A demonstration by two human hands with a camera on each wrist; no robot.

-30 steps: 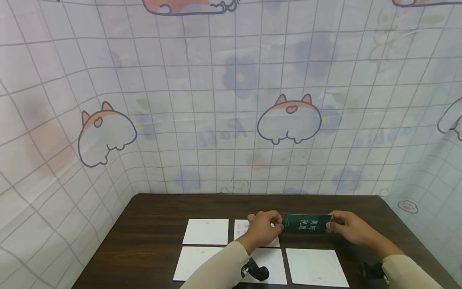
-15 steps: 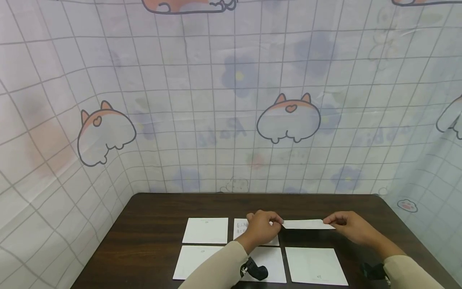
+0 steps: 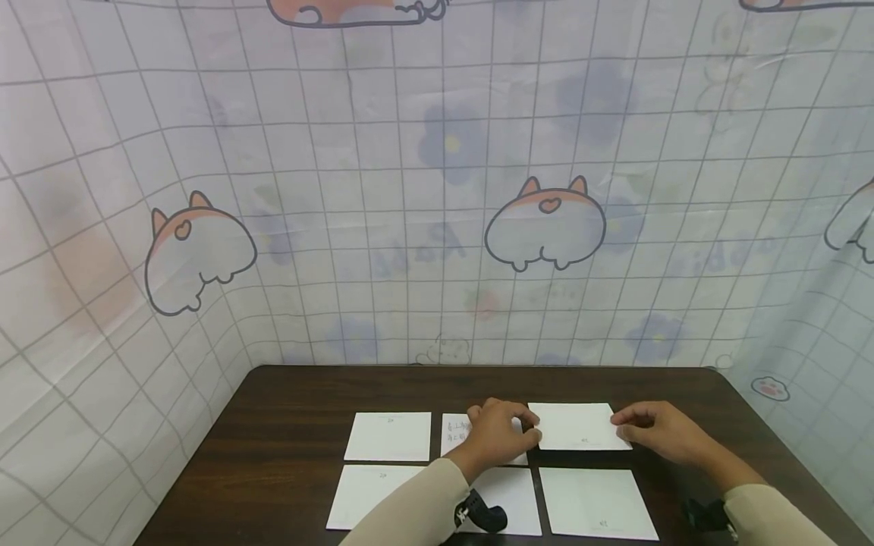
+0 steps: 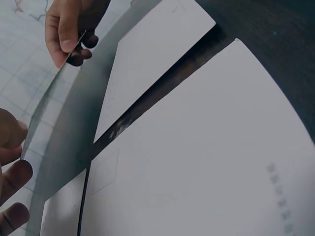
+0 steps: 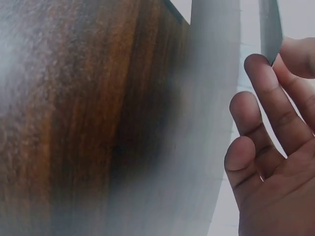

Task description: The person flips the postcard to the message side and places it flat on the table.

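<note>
A postcard [image 3: 580, 426] is raised over the back right of the table, its white side towards the head camera. My left hand [image 3: 497, 428] pinches its left end between thumb and fingers. At the other end my right hand [image 3: 658, 431] pinches it, thumb [image 5: 298, 56] against the fingers, the remaining fingers loosely bent. The left wrist view shows the postcard [image 4: 47, 98] nearly edge-on between both hands. Beneath my left wrist lies a white card with handwriting [image 3: 456, 432], partly covered. A blank-looking white card [image 3: 597, 504] lies just in front of the held one.
More white cards lie in rows on the dark wooden table [image 3: 287, 425]: one at back left [image 3: 388, 437], one at front left [image 3: 372, 497] and one at front middle [image 3: 512, 493], partly behind my left sleeve. A patterned grid curtain [image 3: 382, 189] surrounds the table.
The postcard has turned over between my hands: its dark green side with white lettering faced the camera, then it tilted nearly edge-on, and now the white side shows. Both hands stayed almost in place.
</note>
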